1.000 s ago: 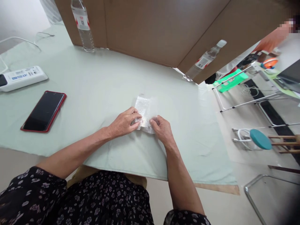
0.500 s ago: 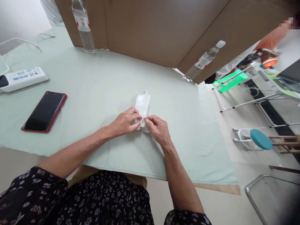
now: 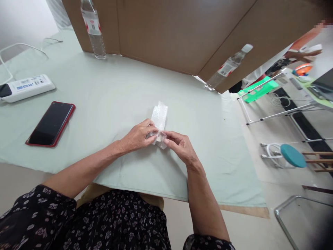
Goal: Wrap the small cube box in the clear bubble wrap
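Near the counter's [image 3: 122, 93] front edge, the bubble wrap [image 3: 159, 116] is pinched at its near end by the left hand's [image 3: 138, 136] fingers; its flap is held narrowly by the right hand [image 3: 181, 147]. Its long axis is pointed away from both, neither clearly nearer.

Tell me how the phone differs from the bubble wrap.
The phone has a dark screen and red case; the bubble wrap is clear and whitish. The phone lies flat, untouched; the bubble wrap is folded, with the left hand and right hand on it. Both are over the pale cloth.
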`<state>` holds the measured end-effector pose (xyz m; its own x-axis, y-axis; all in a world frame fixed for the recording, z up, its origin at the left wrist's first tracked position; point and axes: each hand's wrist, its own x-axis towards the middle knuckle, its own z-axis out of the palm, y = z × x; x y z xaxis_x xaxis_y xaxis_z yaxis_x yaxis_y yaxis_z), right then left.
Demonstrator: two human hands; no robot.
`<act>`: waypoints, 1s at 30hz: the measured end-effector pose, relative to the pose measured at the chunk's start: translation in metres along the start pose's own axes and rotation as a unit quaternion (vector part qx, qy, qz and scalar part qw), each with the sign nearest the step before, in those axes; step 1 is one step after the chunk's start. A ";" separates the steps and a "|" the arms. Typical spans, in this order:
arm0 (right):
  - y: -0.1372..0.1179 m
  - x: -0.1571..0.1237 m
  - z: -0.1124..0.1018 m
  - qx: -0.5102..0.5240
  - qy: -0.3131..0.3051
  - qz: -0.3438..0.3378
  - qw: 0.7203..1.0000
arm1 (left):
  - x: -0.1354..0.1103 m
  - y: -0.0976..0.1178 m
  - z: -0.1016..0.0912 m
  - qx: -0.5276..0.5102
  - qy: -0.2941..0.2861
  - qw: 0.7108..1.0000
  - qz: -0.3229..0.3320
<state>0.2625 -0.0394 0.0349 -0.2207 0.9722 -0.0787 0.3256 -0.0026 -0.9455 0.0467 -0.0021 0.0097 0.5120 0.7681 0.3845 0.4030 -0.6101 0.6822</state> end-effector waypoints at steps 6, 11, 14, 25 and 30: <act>0.001 -0.003 -0.007 0.069 -0.040 0.015 0.997 | 0.000 0.002 -0.002 0.003 -0.003 1.000 -0.010; 0.000 -0.004 -0.009 0.065 -0.057 0.008 0.996 | 0.000 0.001 -0.002 0.015 -0.004 1.000 -0.010; 0.000 -0.003 -0.007 0.069 -0.052 -0.002 0.996 | 0.000 0.001 -0.001 0.017 -0.003 1.000 -0.011; 0.011 0.006 0.009 0.034 -0.014 -0.040 0.999 | 0.001 0.001 0.001 0.000 0.012 1.000 -0.008; 0.010 0.006 0.012 -0.059 0.017 -0.091 0.994 | 0.000 0.001 0.001 -0.003 0.004 1.000 -0.013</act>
<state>0.2528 -0.0362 0.0211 -0.2558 0.9612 0.1030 0.3882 0.1997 -0.8997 0.0482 -0.0025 0.0095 0.4955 0.7851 0.3717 0.4108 -0.5889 0.6961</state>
